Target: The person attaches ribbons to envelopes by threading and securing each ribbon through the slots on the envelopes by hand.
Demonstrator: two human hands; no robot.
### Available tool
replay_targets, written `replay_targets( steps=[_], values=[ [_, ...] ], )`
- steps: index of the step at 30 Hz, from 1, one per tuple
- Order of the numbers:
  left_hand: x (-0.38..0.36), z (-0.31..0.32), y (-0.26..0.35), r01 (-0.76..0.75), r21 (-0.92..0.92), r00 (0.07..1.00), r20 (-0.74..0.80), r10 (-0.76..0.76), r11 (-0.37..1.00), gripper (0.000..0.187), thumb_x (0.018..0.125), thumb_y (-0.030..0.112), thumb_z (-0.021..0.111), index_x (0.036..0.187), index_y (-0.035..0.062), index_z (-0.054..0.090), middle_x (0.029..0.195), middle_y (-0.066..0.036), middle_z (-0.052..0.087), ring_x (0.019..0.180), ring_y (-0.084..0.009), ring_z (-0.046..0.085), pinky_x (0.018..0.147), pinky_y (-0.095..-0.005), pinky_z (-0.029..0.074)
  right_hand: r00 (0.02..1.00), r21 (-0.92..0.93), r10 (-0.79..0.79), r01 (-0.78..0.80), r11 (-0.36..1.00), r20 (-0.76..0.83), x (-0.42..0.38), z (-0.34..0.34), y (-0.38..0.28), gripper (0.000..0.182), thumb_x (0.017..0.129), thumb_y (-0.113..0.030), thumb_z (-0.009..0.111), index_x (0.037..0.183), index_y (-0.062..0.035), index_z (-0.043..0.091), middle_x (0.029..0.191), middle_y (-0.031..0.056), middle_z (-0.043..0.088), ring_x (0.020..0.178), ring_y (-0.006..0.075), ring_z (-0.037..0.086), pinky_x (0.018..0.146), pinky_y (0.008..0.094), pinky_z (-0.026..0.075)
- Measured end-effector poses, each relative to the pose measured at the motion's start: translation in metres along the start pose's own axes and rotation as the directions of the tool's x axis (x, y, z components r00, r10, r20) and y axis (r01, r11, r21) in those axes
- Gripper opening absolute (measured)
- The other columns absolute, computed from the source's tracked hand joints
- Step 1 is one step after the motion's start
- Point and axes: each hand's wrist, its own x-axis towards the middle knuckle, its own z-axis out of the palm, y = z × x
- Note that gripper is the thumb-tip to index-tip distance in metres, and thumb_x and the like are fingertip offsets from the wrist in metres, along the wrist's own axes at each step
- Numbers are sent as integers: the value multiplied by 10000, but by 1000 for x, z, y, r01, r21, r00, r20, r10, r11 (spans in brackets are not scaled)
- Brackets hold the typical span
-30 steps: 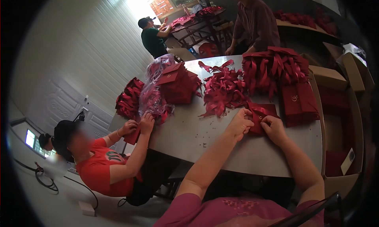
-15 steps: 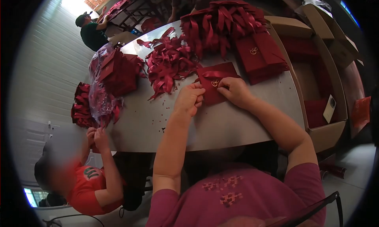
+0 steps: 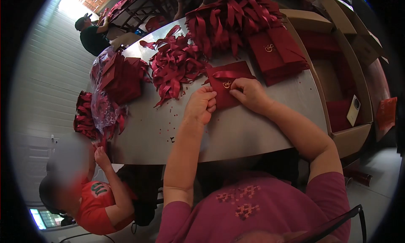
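Note:
A flat dark red gift bag (image 3: 228, 100) with a gold emblem lies before me on the grey table. A red satin ribbon (image 3: 228, 74) runs across its upper part. My left hand (image 3: 201, 103) pinches the bag's left edge between thumb and curled fingers. On the bag's front, just right of the emblem, rests my right hand (image 3: 252, 95), thumb and fingertips drawn together. What its fingertips hold, if anything, is hidden. Touching the bag's upper left is a loose heap of red ribbons (image 3: 175, 67).
Stacked red bags (image 3: 276, 53) stand at the back right, beside an open cardboard box (image 3: 350, 137) with a phone (image 3: 353, 110) in it. More red bags (image 3: 122, 80) and clear plastic (image 3: 103, 110) lie left. A co-worker in a red shirt (image 3: 99, 200) sits there; tiny red bits dot the table.
The view has shifted slightly. My hands stay at the bag, the right one shifting slightly beside the emblem. The co-worker's hands on the left have moved apart.

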Motion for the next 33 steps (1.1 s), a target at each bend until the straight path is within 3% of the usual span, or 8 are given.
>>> replay_targets(
  steps=[5,7,11,21,25,27,30,33],
  values=[
    [4,-1,2,-60,-37,998,24,61,997,189,871,-4,601,1028,56,512,734,19,504,491,-62,392,427,-226,273,997,155,-29,39,987,-64,-1,-1,-6,99,821,-81,678,865,2,645,823,138,641,737,279,623,685,342,492],
    [3,3,4,-89,-6,996,7,89,996,192,868,3,615,1029,53,522,723,20,508,498,-62,408,429,-226,283,998,130,-54,57,990,-24,-1,-5,-17,124,826,-164,668,853,-45,649,837,119,641,780,310,631,699,388,497],
    [-3,14,-3,-157,62,987,-11,157,986,175,858,17,647,1008,46,561,712,14,540,530,-66,475,441,-214,327,995,67,-54,60,996,-82,2,-7,-24,117,832,-160,660,855,-47,642,847,122,638,782,320,629,695,403,494],
    [-11,9,-8,-255,133,965,95,244,958,148,852,7,646,984,60,607,776,7,634,570,-46,523,470,-196,380,992,-52,-120,122,991,36,1,-2,-28,108,840,-123,625,836,-18,600,842,162,617,798,367,614,692,436,485],
    [-3,15,-23,-414,271,908,58,415,869,147,832,-24,642,967,35,636,826,-27,679,647,-59,581,551,-198,439,974,-217,-222,225,950,38,-1,2,-24,106,829,-119,614,817,-21,575,827,176,605,790,386,607,686,467,480],
    [-4,16,-28,-536,645,772,113,625,545,120,833,-6,643,950,23,641,824,-36,677,682,-76,591,615,-222,476,979,-328,-189,204,922,78,-3,7,-21,114,850,-146,583,820,-36,576,836,171,614,793,381,617,701,492,486],
    [2,17,-39,-536,686,741,102,664,492,106,835,9,640,941,8,640,806,-35,666,704,-88,589,659,-245,492,978,-376,-181,206,904,101,-4,7,-31,101,834,-134,579,837,-34,592,854,179,623,785,364,633,698,480,496],
    [0,20,-40,-521,646,783,101,614,558,106,831,6,639,937,4,636,800,-38,664,724,-82,587,666,-245,484,990,-506,-57,116,855,131,-12,8,-40,107,852,-119,541,827,-41,609,801,183,618,776,354,642,695,464,508]
  ],
)
